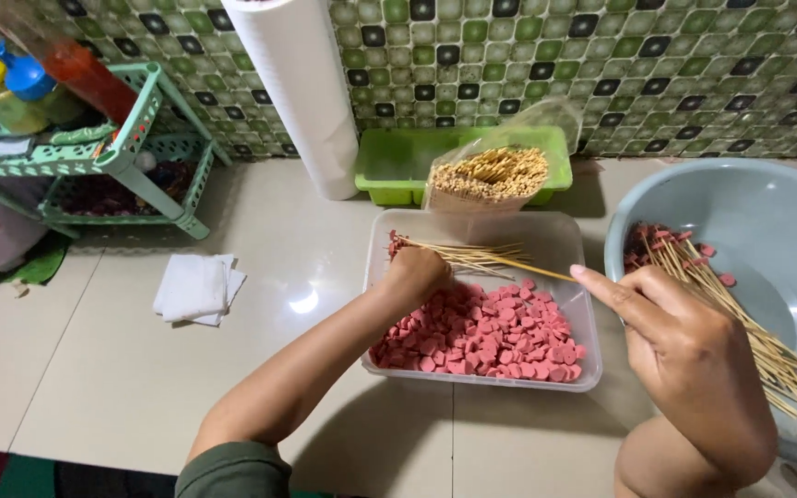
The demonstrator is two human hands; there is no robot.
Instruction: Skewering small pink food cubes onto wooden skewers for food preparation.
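Tiled floor: left hand [414, 270] clutches a skewer bundle [458, 254] over the tray of pink slices [486, 334]; right hand [684, 355] pinches one skewer [537, 269], lying crosswise between both grips

Your left hand [417, 270] grips a bundle of skewers [458, 255] above the sausage slices [486, 334]; your right hand [684, 346] pinches one skewer [537, 268].

Pink sausage slices [486, 337]; pale-blue basin [767, 217]; green tray [398, 166]; green-black tiles [601, 65].

Bundle of thin bamboo skewers [458, 254], fanned over pink sausage slices [491, 337]
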